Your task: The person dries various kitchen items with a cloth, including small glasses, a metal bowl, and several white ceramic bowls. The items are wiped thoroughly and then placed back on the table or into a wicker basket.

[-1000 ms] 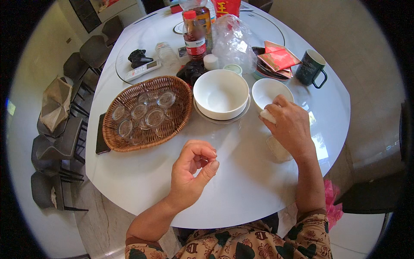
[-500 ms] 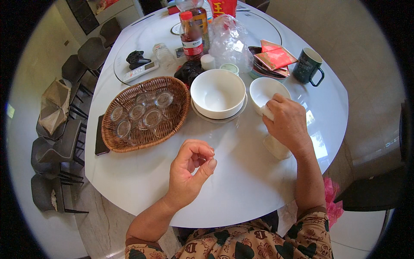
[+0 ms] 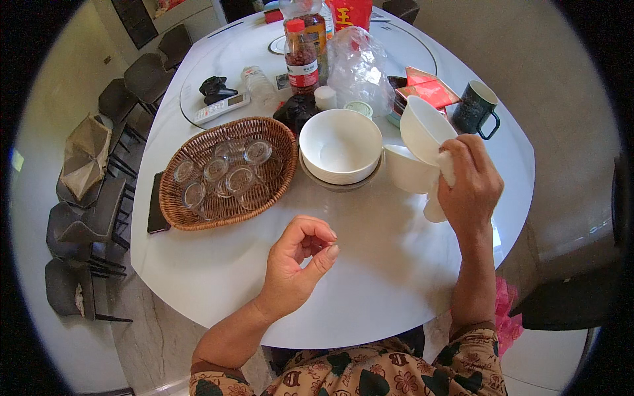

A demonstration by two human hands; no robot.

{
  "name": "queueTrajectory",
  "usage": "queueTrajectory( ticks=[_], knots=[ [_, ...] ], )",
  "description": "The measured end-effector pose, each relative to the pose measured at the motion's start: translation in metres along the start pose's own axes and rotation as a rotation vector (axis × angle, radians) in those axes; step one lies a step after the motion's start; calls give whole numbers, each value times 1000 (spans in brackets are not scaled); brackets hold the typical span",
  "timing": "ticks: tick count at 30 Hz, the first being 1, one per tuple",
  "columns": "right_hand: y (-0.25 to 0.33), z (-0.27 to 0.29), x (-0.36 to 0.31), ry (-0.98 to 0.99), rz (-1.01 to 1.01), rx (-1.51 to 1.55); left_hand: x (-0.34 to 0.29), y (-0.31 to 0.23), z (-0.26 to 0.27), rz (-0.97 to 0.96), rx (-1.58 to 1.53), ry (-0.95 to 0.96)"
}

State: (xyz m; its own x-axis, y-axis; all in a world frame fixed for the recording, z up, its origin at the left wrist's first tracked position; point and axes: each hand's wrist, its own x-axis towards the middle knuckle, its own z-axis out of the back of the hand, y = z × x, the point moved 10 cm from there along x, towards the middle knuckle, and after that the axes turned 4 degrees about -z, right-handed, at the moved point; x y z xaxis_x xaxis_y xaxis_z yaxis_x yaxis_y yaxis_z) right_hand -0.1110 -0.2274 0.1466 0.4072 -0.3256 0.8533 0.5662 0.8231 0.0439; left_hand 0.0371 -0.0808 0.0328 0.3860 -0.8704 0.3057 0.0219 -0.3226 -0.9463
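Observation:
My right hand [image 3: 470, 181] grips a white bowl [image 3: 428, 125] by its near right rim, holding it tilted above the table. A crumpled white cloth or tissue [image 3: 448, 169] is pressed between those fingers and the rim. Directly beneath, a second white bowl [image 3: 409, 173] leans at an angle; whether it touches the held one I cannot tell. To their left, larger white bowls [image 3: 340, 146] stand stacked upright. My left hand [image 3: 300, 261] hovers over the near part of the table, loosely curled, with a small gap between thumb and fingers and nothing visible inside.
On the white table [image 3: 370, 277], a wicker basket [image 3: 173, 210] of clear glasses stands left, beside a dark phone [image 3: 157, 204]. Behind are a remote [image 3: 224, 109], a red-capped bottle [image 3: 302, 63], a plastic bag [image 3: 360, 69], red packets [image 3: 429, 91] and a dark mug [image 3: 475, 105].
My right hand has moved right and slightly down, with a white bowl now lifted and tilted above another. My left hand keeps nearly the same pose. The whole view has shifted slightly.

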Motion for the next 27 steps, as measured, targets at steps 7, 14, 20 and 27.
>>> queueTrajectory(
  ticks=[7, 14, 20, 27],
  knots=[
    [3, 26, 10, 139, 46, 634, -1, -40, 13, -326, 296, -170],
    [68, -15, -24, 793, 262, 1162, -1, -52, -20, -409, 550, 212],
    [9, -11, -4, 288, -201, 987, -11, 3, -29, 102, 172, 290],
    [108, -10, -40, 423, 277, 894, -8, 3, -11, 49, 47, 64]
  ],
)
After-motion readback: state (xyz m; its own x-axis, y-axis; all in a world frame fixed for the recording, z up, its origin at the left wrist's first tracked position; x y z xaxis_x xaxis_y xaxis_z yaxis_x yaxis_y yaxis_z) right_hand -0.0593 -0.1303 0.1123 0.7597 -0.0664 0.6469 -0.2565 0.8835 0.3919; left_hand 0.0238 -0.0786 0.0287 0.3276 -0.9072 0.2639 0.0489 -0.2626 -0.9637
